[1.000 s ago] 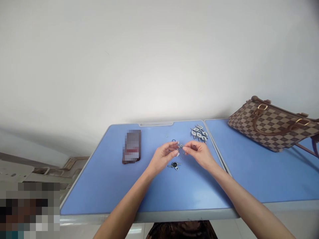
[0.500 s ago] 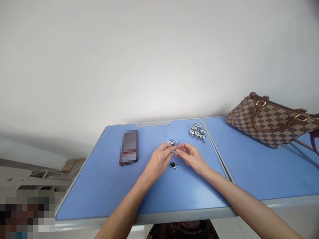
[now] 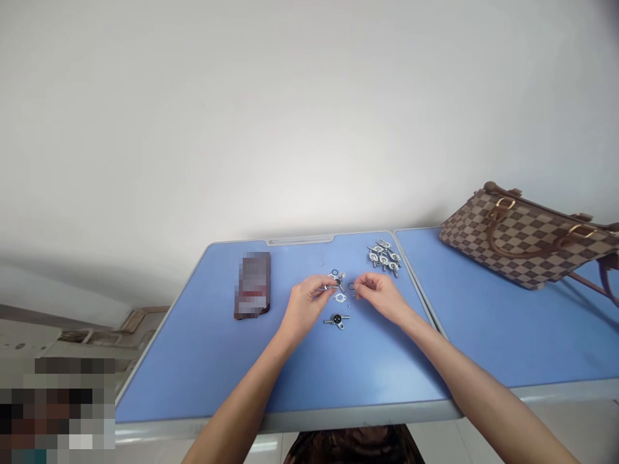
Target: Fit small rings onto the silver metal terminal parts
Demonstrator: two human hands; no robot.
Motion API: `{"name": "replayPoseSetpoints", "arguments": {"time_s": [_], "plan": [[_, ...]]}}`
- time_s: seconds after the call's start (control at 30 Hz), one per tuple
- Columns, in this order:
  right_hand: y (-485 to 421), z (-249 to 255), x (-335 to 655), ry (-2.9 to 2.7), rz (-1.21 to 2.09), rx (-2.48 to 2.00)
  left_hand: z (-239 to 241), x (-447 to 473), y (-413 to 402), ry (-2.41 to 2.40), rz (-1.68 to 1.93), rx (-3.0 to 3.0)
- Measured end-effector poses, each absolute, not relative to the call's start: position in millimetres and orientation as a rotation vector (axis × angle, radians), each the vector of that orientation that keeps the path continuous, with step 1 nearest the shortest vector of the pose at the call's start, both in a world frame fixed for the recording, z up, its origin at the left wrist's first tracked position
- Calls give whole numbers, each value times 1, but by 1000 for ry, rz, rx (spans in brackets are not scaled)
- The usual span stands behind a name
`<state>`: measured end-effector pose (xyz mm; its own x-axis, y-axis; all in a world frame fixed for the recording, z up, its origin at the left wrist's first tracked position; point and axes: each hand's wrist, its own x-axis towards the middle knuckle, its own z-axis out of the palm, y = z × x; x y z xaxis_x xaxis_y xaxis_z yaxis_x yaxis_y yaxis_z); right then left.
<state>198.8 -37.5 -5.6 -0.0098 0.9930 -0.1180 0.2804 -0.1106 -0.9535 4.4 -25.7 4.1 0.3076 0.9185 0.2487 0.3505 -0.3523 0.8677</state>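
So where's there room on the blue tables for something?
Bare spots: the left table, between the phone and front edge, and the right table, between the checkered handbag and front edge. It's crowded around the left hand and right hand, by the gasket, and the corner pile of metal fittings.

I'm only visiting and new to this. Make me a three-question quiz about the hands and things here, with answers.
1. What does the right hand hold?
2. True or false: the checkered handbag lies to the left of the pile of metal parts.
3. Which lies farthest from the wall: (a) the pile of metal parts; (b) the untouched black-centred part; (c) the thin cut-out plate?

Key: 1. A dark ring. 2. False. 3. b.
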Motion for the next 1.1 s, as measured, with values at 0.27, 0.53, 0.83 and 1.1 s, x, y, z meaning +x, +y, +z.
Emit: {"name": "replayPoseSetpoints", "arguments": {"time_s": [0.27,0.53,0.83,1.1], "plan": [[-29,-9,206,-1662,900,-1777,-12,6,-19,1196,849,1949],[-27,-10,205,-1712,836,-1785,-14,7,-12,1242,795,2119],[-33,-2,212,-1720,876,-1734,-12,2,-11,1267,792,2085],[-59,16,204,-2191,1054,-1479,4,-9,-12,1335,821,2094]]}}
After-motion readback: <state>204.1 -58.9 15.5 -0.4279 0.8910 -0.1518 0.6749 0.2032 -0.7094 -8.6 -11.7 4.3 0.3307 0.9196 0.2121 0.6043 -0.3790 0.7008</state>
